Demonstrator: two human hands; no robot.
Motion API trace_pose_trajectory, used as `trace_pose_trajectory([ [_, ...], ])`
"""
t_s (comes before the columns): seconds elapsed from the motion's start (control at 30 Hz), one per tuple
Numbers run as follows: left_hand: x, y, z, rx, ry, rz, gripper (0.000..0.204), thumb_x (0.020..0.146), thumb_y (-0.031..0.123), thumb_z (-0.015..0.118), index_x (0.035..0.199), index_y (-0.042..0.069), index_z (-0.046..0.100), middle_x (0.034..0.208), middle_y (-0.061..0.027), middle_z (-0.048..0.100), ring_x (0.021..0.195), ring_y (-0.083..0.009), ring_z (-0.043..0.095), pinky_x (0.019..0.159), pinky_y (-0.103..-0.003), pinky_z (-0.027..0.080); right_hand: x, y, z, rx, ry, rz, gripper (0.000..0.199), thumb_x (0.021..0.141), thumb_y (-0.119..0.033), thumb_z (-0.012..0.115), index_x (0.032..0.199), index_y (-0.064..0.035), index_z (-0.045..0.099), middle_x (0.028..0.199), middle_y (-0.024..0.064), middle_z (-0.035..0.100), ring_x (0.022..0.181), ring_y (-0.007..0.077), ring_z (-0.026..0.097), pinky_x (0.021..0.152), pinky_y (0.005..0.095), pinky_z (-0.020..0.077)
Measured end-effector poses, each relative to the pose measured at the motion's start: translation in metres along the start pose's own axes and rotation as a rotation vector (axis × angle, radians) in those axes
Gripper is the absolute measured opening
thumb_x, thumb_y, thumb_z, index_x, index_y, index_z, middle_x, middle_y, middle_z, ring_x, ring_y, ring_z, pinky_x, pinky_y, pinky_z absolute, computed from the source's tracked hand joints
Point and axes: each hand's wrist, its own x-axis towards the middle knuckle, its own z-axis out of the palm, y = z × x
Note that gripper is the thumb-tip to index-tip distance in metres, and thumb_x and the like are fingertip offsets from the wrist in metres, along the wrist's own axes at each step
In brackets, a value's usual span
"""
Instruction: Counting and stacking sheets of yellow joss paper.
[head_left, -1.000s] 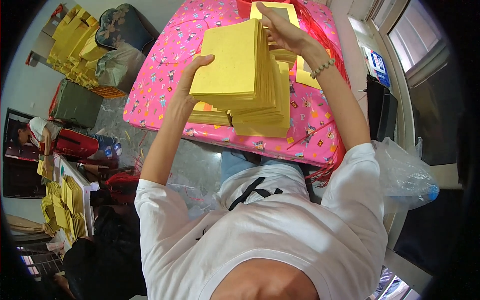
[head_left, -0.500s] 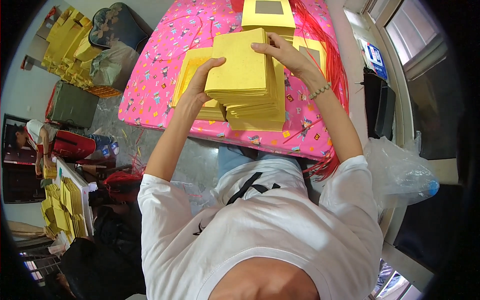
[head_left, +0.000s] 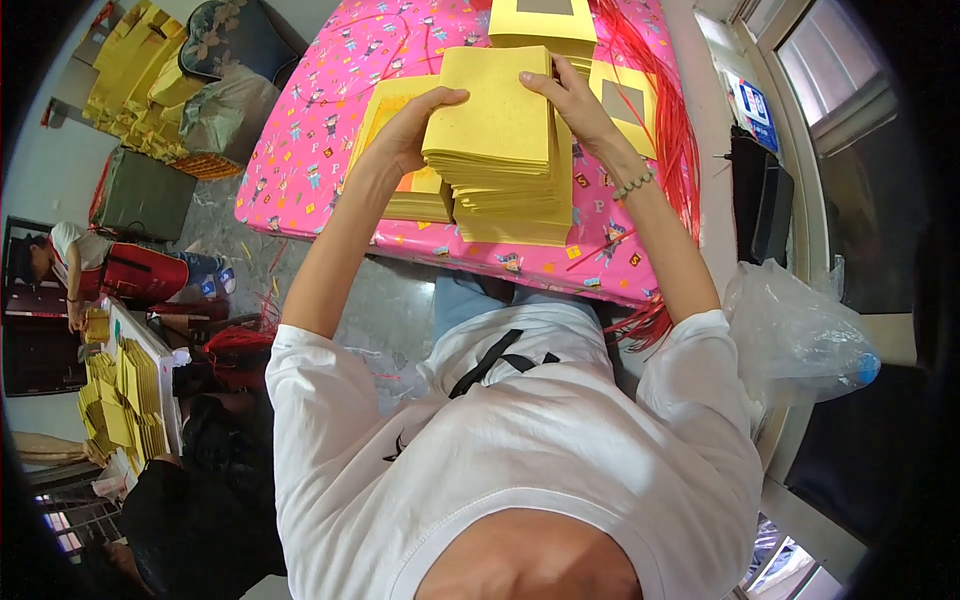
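Both my hands press on the sides of a tall stack of yellow paper sheets point(head_left: 488, 115) on a pink patterned covering. My left hand point(head_left: 412, 125) wraps the upper left edge, its thumb lying on top. On the far right corner, my right hand point(head_left: 572, 97) grips with its thumb over the top sheet and fingers along the side. A bead bracelet circles that wrist. Lower layers of the stack jut out unevenly. Left of it lies another yellow stack point(head_left: 420, 205) with an orange area on top, partly hidden by my left hand.
The pink-covered bed or table point(head_left: 300, 180) also bears yellow stacks with grey squares point(head_left: 545, 30) at the back, and red strings point(head_left: 680, 160) along the right. A clear plastic bag point(head_left: 800, 335) sits at right. At left, another person point(head_left: 80, 255) stands by a table of yellow paper bundles point(head_left: 125, 405).
My hands and the top of the stack have shifted slightly right. The upper sheets now sit more squarely over the layers below, and my left thumb reaches further onto the top.
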Motion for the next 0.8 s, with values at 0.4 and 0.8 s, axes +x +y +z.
trace_pose_trajectory([
  [0.4,0.005,-0.005,-0.007,-0.078,-0.007,-0.011,0.05,0.077,0.031,0.069,0.116,0.003,0.054,0.106,-0.0097,0.061,0.094,-0.0187,0.061,0.081,-0.033,0.05,-0.004,0.006,0.008,-0.025,0.011,-0.009,0.086,0.088,-0.05,0.054,0.142,0.0038,0.015,0.139,0.0194,0.035,0.13,0.024,0.034,0.106,0.033,0.0273],
  [0.8,-0.011,-0.005,0.018,0.004,0.078,0.095,0.049,0.077,0.034,0.067,0.113,0.003,0.056,0.105,-0.009,0.062,0.094,-0.0177,0.061,0.082,-0.032,0.049,-0.043,0.042,0.016,0.031,0.1,-0.116,0.077,0.097,-0.053,0.026,0.145,0.003,0.005,0.153,0.0164,0.009,0.142,0.0243,0.006,0.114,0.0325,0.0068],
])
